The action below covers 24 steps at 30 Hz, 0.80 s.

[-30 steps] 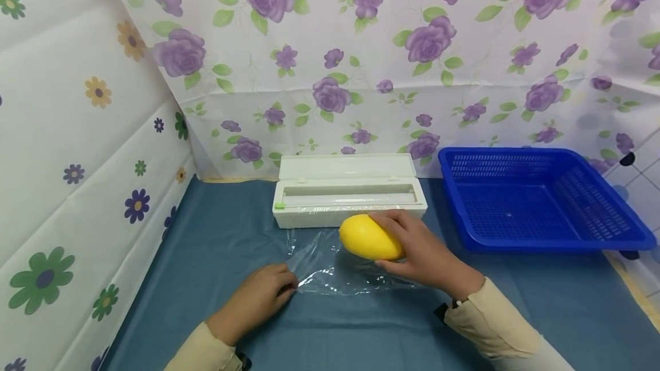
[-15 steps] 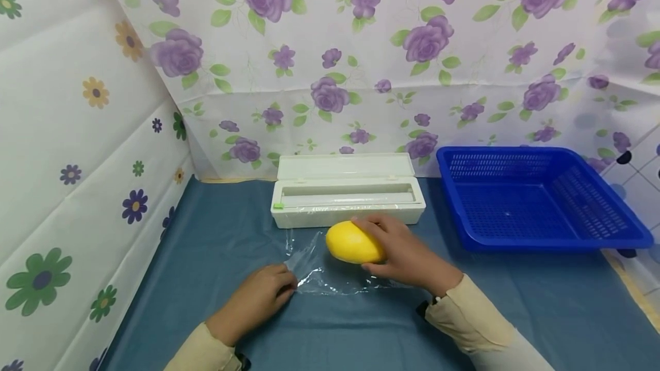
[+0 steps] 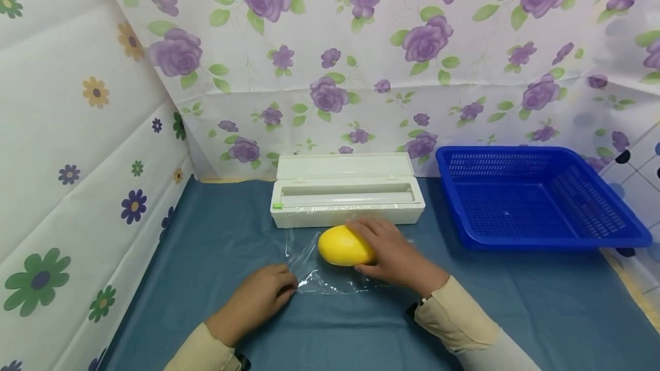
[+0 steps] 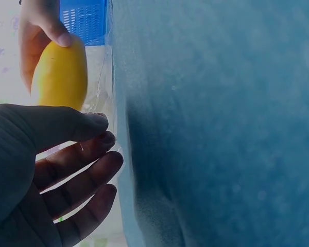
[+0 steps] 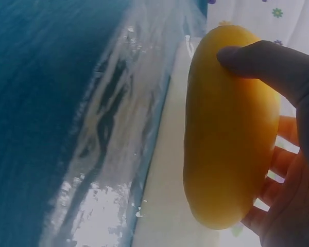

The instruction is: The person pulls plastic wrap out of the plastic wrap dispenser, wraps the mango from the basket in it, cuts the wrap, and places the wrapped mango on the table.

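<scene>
My right hand [image 3: 389,251] grips a smooth yellow mango [image 3: 344,246] from its right side, thumb toward me and fingers round the far side. The mango is held over a sheet of clear cling film [image 3: 330,286]. My left hand [image 3: 260,301] pinches the film's near left corner between thumb and forefinger; in the left wrist view, its other fingers [image 4: 90,182] are loosely bent. From the white cling film box [image 3: 345,214], its lid raised, the film runs toward me. In the right wrist view, the mango [image 5: 229,128] hangs above the glossy, wrinkled film [image 5: 108,139].
A blue plastic basket [image 3: 461,228] with perforated sides stands to the right of the box. Blue-grey cloth [image 3: 216,222] covers the table. Behind is a flowered sheet [image 3: 330,125], and another flowered sheet [image 3: 62,130] hangs along the left side.
My right hand has carried the mango left and slightly toward me, over the film. The left hand has stayed at the film's corner.
</scene>
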Each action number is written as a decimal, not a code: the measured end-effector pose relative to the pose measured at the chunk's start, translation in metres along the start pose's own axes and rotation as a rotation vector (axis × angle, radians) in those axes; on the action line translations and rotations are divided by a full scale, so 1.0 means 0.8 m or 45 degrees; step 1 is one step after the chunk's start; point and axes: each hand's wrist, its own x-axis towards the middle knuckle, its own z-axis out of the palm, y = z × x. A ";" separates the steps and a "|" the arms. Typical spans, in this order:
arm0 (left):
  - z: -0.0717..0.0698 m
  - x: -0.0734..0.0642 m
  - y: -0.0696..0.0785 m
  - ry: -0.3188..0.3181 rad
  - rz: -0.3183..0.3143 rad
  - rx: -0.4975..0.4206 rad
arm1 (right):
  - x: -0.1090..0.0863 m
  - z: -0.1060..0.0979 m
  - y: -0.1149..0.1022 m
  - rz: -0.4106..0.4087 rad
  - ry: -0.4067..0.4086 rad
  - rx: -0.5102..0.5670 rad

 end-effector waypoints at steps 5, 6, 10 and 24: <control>0.002 0.001 -0.001 -0.016 -0.006 -0.003 | 0.001 0.007 0.001 0.031 -0.042 -0.037; 0.003 0.001 -0.001 -0.015 -0.005 -0.005 | 0.001 0.008 0.001 0.037 -0.048 -0.043; 0.005 0.003 -0.003 -0.018 -0.002 -0.010 | 0.003 0.012 0.003 0.040 -0.053 -0.044; 0.005 0.002 -0.004 -0.045 -0.009 -0.040 | 0.002 0.024 0.009 0.029 -0.062 -0.070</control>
